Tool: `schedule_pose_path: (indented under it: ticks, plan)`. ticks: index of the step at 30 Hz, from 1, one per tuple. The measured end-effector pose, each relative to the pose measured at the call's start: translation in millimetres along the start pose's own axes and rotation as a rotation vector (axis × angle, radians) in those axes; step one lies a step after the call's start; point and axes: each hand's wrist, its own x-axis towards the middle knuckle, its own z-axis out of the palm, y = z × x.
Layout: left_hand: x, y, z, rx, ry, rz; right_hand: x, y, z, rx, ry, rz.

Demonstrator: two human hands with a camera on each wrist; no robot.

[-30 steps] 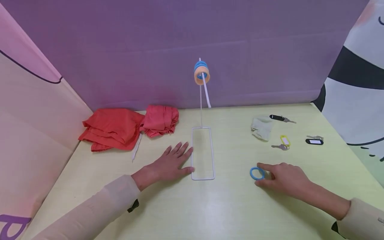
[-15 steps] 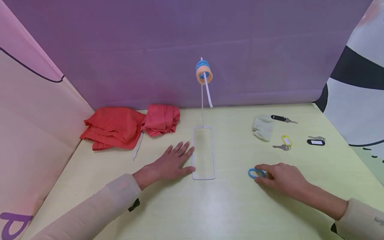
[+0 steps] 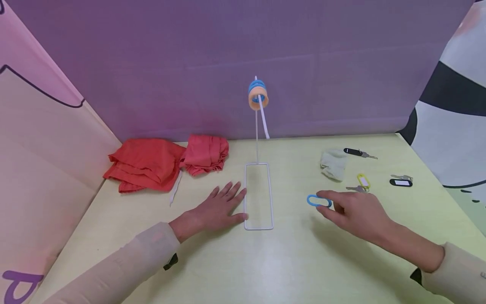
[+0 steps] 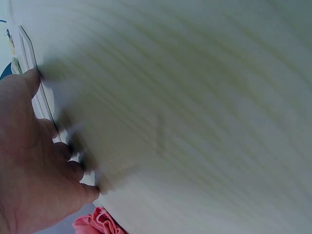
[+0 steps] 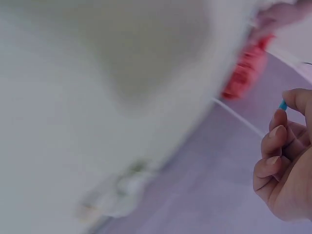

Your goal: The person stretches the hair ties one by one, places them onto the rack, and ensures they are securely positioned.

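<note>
Right hand is up off the bench, fingers pinching the blue ring in the air, right of the white wire stand. Left hand lies flat, fingers spread and relaxed, thumb against the stand's base frame. Blue and orange rings sit atop the stand's post.

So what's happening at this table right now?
A person sits at a yellow-green table. Their right hand pinches a blue ring, held just above the tabletop. Their left hand lies flat beside the base of a white wire stand, whose upright rod already carries blue and orange rings near the top. Red cloths lie at the back left, tagged keys at the right.
</note>
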Motion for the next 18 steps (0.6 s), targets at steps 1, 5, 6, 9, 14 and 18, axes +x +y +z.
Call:
schedule_pose_path:
  ticks: [1, 5, 6, 9, 14, 18]
  plan:
    - [-0.1, 0.4, -0.3, -0.002, -0.001, 0.001, 7, -3, -5, -0.005, 0.057, -0.046]
    - [-0.3, 0.4, 0.2, -0.009, 0.005, 0.002, 39, -20, -29, -0.020, 0.248, -0.208]
    - [-0.3, 0.2, 0.5, -0.009, 0.006, 0.002, 47, -25, -35, -0.035, 0.282, -0.238]
    - [-0.7, 0.9, 0.3, -0.011, 0.008, 0.002, 66, -43, -53, -0.075, 0.362, -0.303]
    - [-1.6, 2.0, -1.1, -0.010, -0.008, -0.004, 87, -72, -80, -0.134, 0.436, -0.384]
    - [-1.6, 1.8, -2.1, -0.002, -0.011, -0.010, 101, -89, -91, -0.135, 0.498, -0.450]
